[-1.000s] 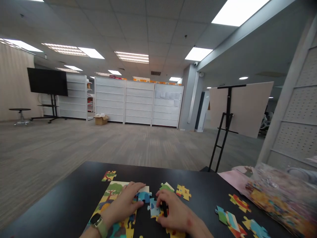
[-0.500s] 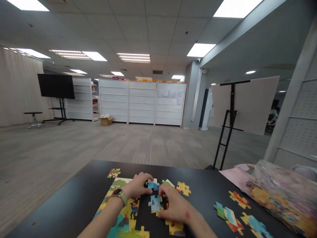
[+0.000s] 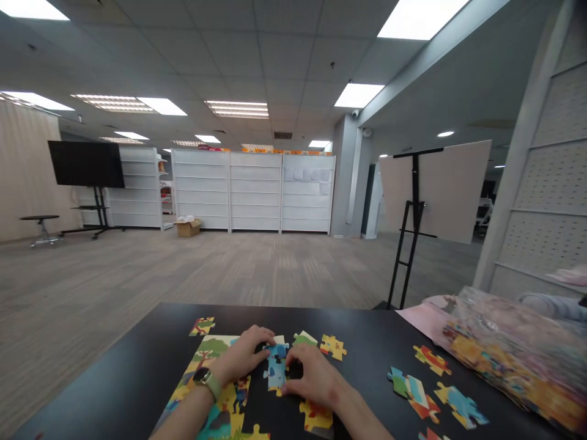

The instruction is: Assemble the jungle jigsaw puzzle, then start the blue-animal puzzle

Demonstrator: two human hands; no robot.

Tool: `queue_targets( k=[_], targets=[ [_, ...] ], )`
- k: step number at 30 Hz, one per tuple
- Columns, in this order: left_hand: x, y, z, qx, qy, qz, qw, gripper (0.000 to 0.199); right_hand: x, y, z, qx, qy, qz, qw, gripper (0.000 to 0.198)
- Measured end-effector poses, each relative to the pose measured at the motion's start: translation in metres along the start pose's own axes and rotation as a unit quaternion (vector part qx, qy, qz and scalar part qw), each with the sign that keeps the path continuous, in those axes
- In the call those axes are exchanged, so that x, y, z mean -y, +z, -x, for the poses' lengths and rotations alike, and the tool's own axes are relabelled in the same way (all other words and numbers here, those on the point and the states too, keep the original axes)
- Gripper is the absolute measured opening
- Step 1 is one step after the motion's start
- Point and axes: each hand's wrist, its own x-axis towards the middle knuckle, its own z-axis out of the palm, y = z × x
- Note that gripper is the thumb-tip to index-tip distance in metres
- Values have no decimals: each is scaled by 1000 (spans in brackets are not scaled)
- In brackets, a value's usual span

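My left hand (image 3: 245,354), with a watch on its wrist, has thumb and fingers closed on the left edge of an upper blue jigsaw piece (image 3: 277,350). Just below lies a lower blue jigsaw piece (image 3: 276,370), gripped at its right side by the thumb and fingers of my right hand (image 3: 314,376). The two pieces touch, though I cannot tell whether they are fully locked. Left of them is a joined section of the puzzle (image 3: 222,391), partly covered by my left forearm. A yellow and red piece (image 3: 316,415) lies beneath my right wrist.
On the black table (image 3: 123,366), a green piece (image 3: 305,338) and a yellow piece (image 3: 333,347) lie beyond my right hand. One piece (image 3: 202,326) sits at the far left. Several loose pieces (image 3: 415,391) lie right, near a clear plastic bag (image 3: 518,360) of pieces.
The lower blue piece has come up against the upper one, closing the gap between them. My right hand moved with it. The whole view has shifted slightly.
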Motion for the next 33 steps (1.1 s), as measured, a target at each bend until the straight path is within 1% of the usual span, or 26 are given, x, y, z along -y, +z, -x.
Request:
queue_targets(
  k=[6, 12, 18, 21, 23, 24, 25, 27, 28, 30, 31, 33],
  targets=[
    [0, -1, 2, -8, 11, 7, 1000, 26, -9, 8, -4, -13, -10, -28, 999, 32],
    [2, 0, 1, -7, 0, -4, 1000, 25, -9, 7, -2, -14, -11, -33, 999, 32],
    [4, 0, 1, -8, -13, -23, 1000, 25, -6, 2, 0, -5, -20, 8, 1000, 31],
    [13, 0, 3, -5, -12, -25, 1000, 27, -2, -4, 3, 20, -35, 40, 998, 33],
    [25, 0, 3, -8, -15, -37, 999, 29, -1, -13, 10, 14, -45, 57, 997, 34],
    [31, 0, 2, -6, -16, -43, 999, 30, -3, -21, 17, -6, -40, 63, 997, 33],
    [36, 0, 1, -2, -18, -44, 999, 31, -6, -30, 26, -35, -26, 69, 997, 30],
    [43, 0, -2, 12, -22, -45, 999, 33, -19, -52, 52, -102, 23, 86, 991, 23],
    [43, 0, -2, 17, -25, -45, 999, 33, -29, -65, 69, -126, 53, 97, 986, 26],
    [40, 0, -2, 18, -30, -48, 998, 32, -52, -92, 104, -158, 115, 123, 973, 39],
    [37, -1, -2, 15, -32, -48, 998, 31, -63, -105, 119, -160, 143, 133, 968, 45],
    [30, -2, -1, 4, -33, -42, 999, 28, -81, -124, 144, -136, 179, 143, 964, 51]
  ],
)
